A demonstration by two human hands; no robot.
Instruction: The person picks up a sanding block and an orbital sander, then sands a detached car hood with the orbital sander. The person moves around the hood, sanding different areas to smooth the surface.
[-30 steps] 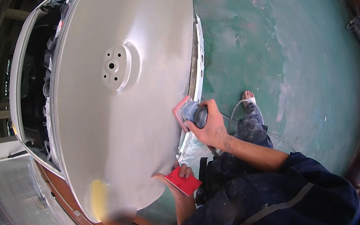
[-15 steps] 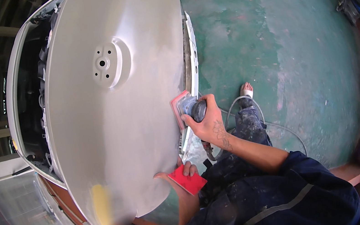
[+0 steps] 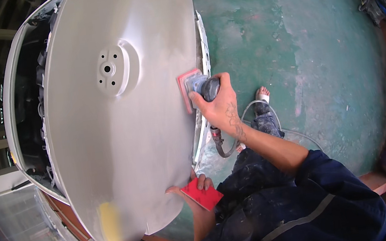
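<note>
A large pale grey car body panel [image 3: 137, 143] fills the left half of the view, with a recessed round seat [image 3: 107, 68] pierced by several holes. My right hand [image 3: 220, 102] is closed round the dark head of an air sander [image 3: 197, 89]. The sander's square, red-edged pad is tilted and sits at the panel's right edge; whether its whole face touches is hidden. Lower down, my left hand [image 3: 204, 181] grips a flat red abrasive pad [image 3: 202, 194] under its fingers, its thumb at the panel's lower right edge. A yellow patch [image 3: 110, 225] marks the lower left corner.
A grey hose [image 3: 277, 121] loops from the sander past my leg and bare foot [image 3: 262, 94] on the green floor [image 3: 323, 62]. White car bodywork [image 3: 202, 42] runs along the panel's right side. Dark equipment [image 3: 376, 8] stands at the far right.
My right hand has slid the sander up along the panel's right edge, away from me. My left hand with the red pad has stayed nearly in place.
</note>
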